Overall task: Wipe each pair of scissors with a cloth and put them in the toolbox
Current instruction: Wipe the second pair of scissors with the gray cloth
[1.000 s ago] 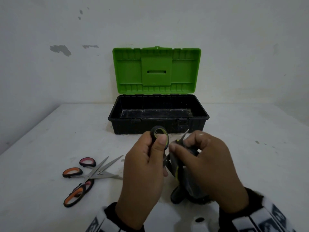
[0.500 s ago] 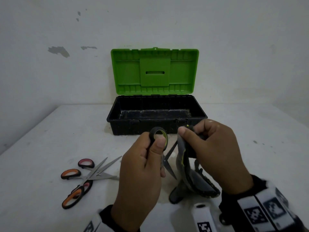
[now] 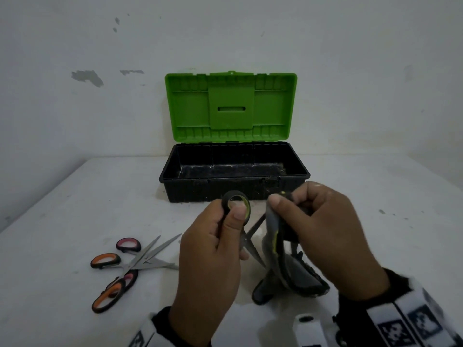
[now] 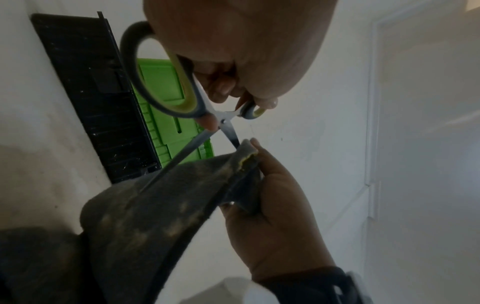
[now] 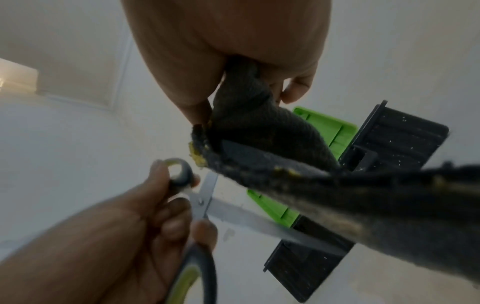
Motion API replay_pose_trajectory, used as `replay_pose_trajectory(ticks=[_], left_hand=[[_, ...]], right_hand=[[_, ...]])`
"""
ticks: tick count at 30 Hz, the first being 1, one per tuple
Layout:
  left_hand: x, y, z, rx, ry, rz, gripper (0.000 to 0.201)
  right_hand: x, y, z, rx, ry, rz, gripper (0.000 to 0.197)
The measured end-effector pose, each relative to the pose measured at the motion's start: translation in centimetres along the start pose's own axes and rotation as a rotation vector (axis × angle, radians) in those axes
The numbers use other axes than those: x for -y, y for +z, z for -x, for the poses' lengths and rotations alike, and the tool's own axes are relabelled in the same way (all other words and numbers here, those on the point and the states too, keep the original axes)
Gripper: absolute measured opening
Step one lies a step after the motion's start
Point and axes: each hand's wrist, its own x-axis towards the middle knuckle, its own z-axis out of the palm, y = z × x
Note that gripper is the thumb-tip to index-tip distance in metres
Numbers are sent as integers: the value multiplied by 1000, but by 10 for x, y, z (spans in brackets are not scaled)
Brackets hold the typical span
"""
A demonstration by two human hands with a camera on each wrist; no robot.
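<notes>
My left hand (image 3: 215, 246) grips the handles of grey-and-yellow scissors (image 3: 236, 204), their blades spread open in front of me. My right hand (image 3: 320, 226) pinches a dark grey cloth (image 3: 288, 274) folded over the tip of the upper blade. In the left wrist view the scissors (image 4: 166, 86) cross at the pivot, one blade ending inside the cloth (image 4: 161, 209). The right wrist view shows the cloth (image 5: 259, 123) bunched in my fingers above the other blade (image 5: 249, 220). The open toolbox (image 3: 235, 176), black with a green lid, stands behind my hands, nothing visible inside.
Two more pairs of scissors lie crossed on the white table at the left, one with orange handles (image 3: 106, 260) and one with pink handles (image 3: 128, 244). A white wall rises close behind the toolbox. The cloth's lower end rests on the table.
My right hand slid the cloth up along the blade toward its tip, away from the pivot. The scissor blades have spread wider. My left hand stayed in place.
</notes>
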Motion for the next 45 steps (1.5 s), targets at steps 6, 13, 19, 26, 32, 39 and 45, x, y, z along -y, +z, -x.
replay_pose_trajectory(ticks=[6,13,19,26,32,39,45], left_hand=[[-4,1,0,44,-103,88,31],[-8,-1,-2,128,-252,240,31],[-1,-4,0,119,-316,312,41],[-3,-5,5,74,-182,241,28],[2,1,5,-26,48,19,37],[3,-1,7,-70,121,-89,35],[0,-2,10,-57,63,-11,26]], right_hand=[[-10,0,-7,-106,-7,27,33],[-9,-1,-6,-153,-60,125,33],[-16,-4,-8,-216,-106,250,32],[-7,-6,10,-188,-182,205,29],[14,11,38,96,-244,200,23],[11,14,37,148,-115,102,21],[5,12,29,41,-32,147,20]])
